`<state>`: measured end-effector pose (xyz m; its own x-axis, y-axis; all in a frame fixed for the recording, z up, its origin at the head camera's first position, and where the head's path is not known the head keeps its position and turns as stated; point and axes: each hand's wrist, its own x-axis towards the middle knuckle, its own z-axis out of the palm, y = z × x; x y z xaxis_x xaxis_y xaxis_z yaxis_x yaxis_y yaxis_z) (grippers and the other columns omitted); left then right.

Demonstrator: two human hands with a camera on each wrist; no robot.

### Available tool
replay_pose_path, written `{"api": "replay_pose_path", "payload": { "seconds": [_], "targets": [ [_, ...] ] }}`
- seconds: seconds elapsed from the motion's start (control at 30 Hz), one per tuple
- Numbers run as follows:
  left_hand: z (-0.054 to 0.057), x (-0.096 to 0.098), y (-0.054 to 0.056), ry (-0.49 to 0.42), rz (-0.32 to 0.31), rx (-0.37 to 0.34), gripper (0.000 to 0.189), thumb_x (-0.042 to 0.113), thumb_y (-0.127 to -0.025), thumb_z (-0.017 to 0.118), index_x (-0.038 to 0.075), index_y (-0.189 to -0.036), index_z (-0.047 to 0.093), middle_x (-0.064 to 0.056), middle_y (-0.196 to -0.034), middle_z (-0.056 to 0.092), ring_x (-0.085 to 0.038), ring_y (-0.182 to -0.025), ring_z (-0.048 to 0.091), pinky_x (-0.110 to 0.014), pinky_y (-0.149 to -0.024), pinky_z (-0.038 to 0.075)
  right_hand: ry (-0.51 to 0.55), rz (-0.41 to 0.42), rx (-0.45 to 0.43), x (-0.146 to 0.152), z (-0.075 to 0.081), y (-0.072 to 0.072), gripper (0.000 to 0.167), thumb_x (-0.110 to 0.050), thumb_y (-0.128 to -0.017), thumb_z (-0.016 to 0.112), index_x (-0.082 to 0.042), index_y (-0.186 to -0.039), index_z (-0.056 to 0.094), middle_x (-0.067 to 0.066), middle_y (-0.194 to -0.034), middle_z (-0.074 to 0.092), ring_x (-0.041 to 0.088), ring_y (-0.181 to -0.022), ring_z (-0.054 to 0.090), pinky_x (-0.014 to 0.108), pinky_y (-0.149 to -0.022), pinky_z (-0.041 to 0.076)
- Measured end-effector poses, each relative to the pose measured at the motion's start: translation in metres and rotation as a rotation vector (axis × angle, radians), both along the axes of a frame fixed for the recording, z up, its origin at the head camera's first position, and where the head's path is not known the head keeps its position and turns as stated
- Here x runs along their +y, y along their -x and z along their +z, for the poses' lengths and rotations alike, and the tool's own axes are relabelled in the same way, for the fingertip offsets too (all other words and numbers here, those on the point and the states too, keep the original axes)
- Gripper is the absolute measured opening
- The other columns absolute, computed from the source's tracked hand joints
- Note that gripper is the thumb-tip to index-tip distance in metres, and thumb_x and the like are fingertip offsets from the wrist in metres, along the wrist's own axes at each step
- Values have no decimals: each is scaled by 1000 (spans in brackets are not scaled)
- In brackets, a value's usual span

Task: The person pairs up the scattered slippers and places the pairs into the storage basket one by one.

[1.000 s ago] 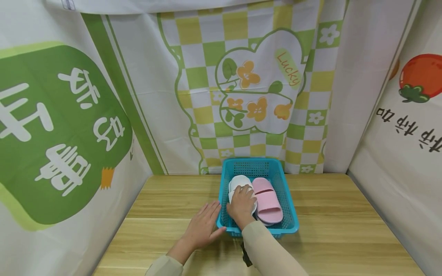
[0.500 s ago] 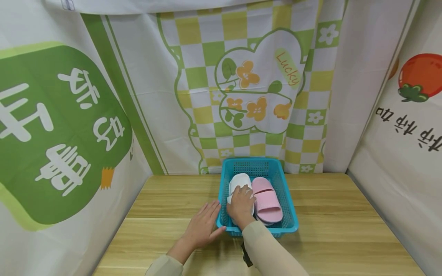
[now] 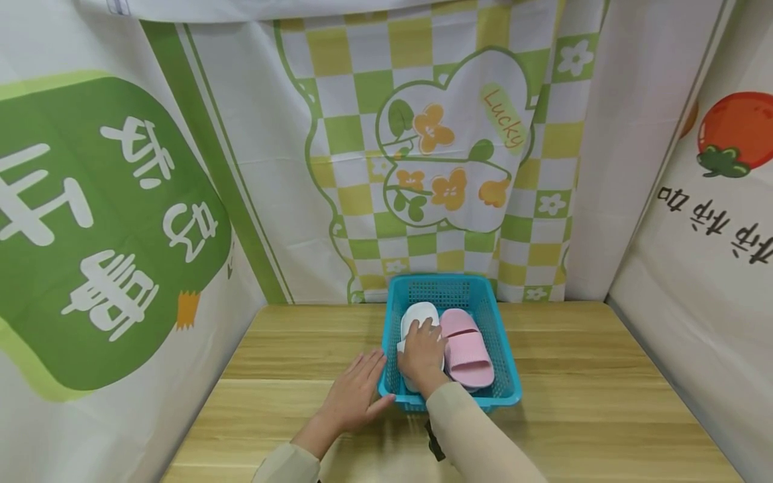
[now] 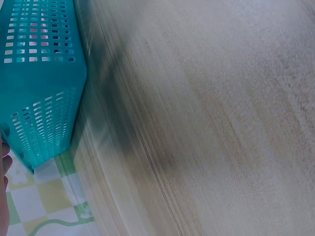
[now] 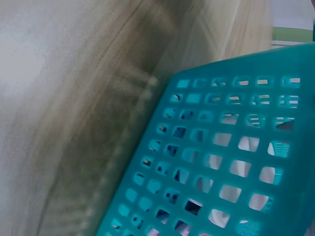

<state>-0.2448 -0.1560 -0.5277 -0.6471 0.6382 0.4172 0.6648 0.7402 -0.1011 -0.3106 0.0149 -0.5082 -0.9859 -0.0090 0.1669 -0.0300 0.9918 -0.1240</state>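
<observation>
A blue plastic basket [image 3: 510, 365] stands on the wooden table and holds slippers. Inside, on its left, lies a white slipper [image 3: 418, 312], toe end pointing away. My right hand [image 3: 423, 355] lies over the middle of it and grips it, thumb along the left edge and fingers across the top; the hand hides much of the slipper. A pink slipper [image 3: 468, 349] sits to the right of it, on top of something pale that is mostly hidden. Fingers straight, my left hand [image 3: 356, 396] touches the basket's left rim from outside.
The table [image 3: 592, 396] extends to both sides of the basket. Behind it hangs a checkered cloth [image 3: 447, 161], close to the basket's back. Printed cloths also hang at left and right. In the right wrist view the basket's perforated wall [image 5: 231, 172] fills much of the frame.
The white slipper has shifted slightly away and to the left under my right hand, lying straighter. My left hand has stayed at the basket's rim.
</observation>
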Motion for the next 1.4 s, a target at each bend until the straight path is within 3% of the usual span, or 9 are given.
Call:
{"api": "replay_pose_path", "payload": {
  "seconds": [0.47, 0.67, 1.03, 1.23, 1.4],
  "targets": [
    [0, -4, 0, 17, 6, -7, 76, 57, -99, 36, -6, -140, 46, -20, -145, 45, -31, -134, 41, -43, -111, 29, -37, 53, 4, 9, 19, -3, 82, -50, -86, 66, 1, -143, 39, 28, -142, 41, 49, -126, 41, 61, -99, 37],
    [1, -5, -1, 23, 12, -26, 74, 56, -98, 39, -5, -141, 45, -20, -146, 43, -30, -136, 39, -43, -112, 27, -48, 105, 55, 17, 26, -4, 82, -52, -86, 65, 2, -142, 40, 28, -140, 43, 49, -123, 43, 61, -95, 40],
    [2, -6, -3, -9, -15, -12, 76, 57, -100, 31, -7, -139, 46, -22, -143, 46, -34, -133, 42, -47, -109, 31, -37, 197, 113, 43, 51, -17, 80, -55, -87, 63, 1, -140, 44, 27, -137, 47, 48, -120, 47, 60, -96, 41],
    [6, -7, -4, -1, -12, -22, 75, 55, -100, 32, -7, -140, 45, -22, -145, 44, -34, -134, 40, -47, -109, 31, -29, 279, 208, 59, 61, -25, 79, -56, -86, 64, 2, -137, 47, 27, -132, 51, 47, -118, 50, 58, -95, 42],
    [10, -7, -5, -8, -16, -14, 75, 56, -100, 33, -7, -139, 46, -22, -144, 45, -34, -134, 40, -47, -109, 31, -36, 342, 222, 74, 67, -33, 78, -55, -87, 64, 1, -138, 47, 25, -133, 51, 45, -119, 50, 56, -94, 44]
  ]
}}
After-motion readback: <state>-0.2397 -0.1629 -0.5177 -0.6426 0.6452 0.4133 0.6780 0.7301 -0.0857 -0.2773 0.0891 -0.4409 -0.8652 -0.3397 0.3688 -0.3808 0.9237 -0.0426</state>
